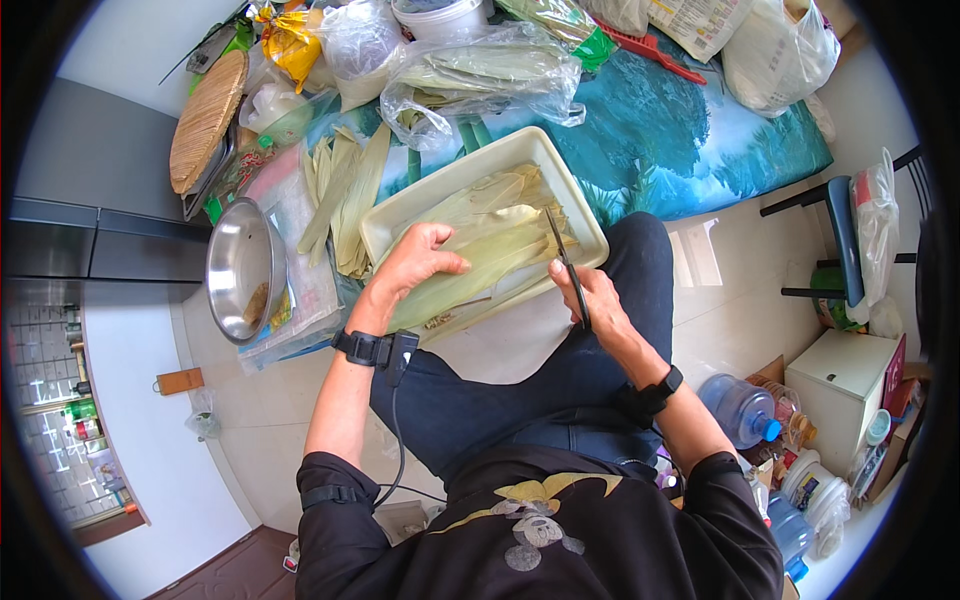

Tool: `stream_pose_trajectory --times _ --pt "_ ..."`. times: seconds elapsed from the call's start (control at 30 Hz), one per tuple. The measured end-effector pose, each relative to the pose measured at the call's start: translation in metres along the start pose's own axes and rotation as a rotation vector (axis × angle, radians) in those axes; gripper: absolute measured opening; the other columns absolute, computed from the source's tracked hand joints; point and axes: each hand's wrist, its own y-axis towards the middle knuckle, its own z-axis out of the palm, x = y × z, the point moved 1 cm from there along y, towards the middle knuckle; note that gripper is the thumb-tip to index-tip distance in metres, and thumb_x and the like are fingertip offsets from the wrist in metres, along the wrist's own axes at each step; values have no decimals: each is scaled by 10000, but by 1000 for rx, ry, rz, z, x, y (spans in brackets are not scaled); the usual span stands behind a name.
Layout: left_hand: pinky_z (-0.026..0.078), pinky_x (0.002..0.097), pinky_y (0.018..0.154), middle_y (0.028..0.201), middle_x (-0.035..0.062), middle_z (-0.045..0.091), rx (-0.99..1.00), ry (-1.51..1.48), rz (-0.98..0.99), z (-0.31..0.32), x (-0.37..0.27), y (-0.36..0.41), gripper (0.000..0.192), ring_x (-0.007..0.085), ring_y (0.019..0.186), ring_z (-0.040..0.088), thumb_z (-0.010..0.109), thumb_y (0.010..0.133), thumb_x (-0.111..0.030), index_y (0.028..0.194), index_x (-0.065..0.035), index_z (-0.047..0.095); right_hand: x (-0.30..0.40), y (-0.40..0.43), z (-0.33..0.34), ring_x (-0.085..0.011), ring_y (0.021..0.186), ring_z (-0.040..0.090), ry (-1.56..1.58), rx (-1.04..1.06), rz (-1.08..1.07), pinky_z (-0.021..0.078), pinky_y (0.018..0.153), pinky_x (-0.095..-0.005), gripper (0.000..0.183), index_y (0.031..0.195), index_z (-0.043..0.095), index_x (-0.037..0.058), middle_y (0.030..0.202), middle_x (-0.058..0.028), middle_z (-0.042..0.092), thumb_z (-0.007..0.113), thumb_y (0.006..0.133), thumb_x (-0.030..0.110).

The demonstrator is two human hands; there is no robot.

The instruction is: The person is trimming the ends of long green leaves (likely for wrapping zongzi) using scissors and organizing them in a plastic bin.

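Long pale green leaves (484, 262) lie in a white rectangular plastic tub (367, 232) before me. My left hand (416, 259) rests at the left end of the leaves, its thumb over the top leaf and its other fingers curled; whether it grips a leaf I cannot tell. Dark scissors (575, 289) are in my right hand (596, 300), at the tub's right near corner, blades pointing away from me over the stem ends of the leaves. More flat leaves (352, 202) are piled outside the tub, along its left side.
A steel bowl (244, 270) stands at the left table edge, a woven round lid (210, 120) behind it. Across the back are bagged leaves (487, 71), a white bucket (442, 19) and a red brush (652, 52). A chair (844, 225) and water jugs (739, 412) are at the right.
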Motion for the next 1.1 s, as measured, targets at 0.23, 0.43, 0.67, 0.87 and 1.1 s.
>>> stream_pose_trajectory --times 0.23,0.43,0.67,0.87,1.1 --pt "379 226 574 703 -69 499 72 -65 -69 -2 0 -7 174 23 657 449 740 702 -52 697 -53 566 17 4 -8 -276 736 577 -113 58 -85 452 682 -404 854 805 573 -63 704 -174 568 452 792 782" --pt "404 218 596 740 -63 537 112 -55 -51 -2 -6 -10 135 20 681 482 729 722 -45 755 -43 598 19 1 -7 -261 721 562 -146 62 -129 443 672 -396 849 789 566 -61 692 -166 548 443 802 779" --pt "421 213 620 760 -49 565 139 7 -71 1 -5 -8 134 26 699 505 725 738 -40 799 -30 607 26 1 -7 -244 686 507 -75 71 -107 407 640 -409 828 751 539 -54 666 -133 500 421 833 762" --pt "392 238 572 692 -58 496 134 -44 -63 3 -1 -6 164 37 646 461 732 714 -41 727 -30 568 19 2 -6 -250 675 501 -126 69 -80 399 631 -418 834 689 498 -46 651 -145 488 405 828 772" --pt "388 239 567 692 -54 512 140 -18 -70 3 0 -2 149 39 640 466 722 718 -33 726 -33 573 11 4 -5 -237 574 484 -94 31 -51 393 578 -418 856 581 459 -23 546 -116 446 401 798 803"
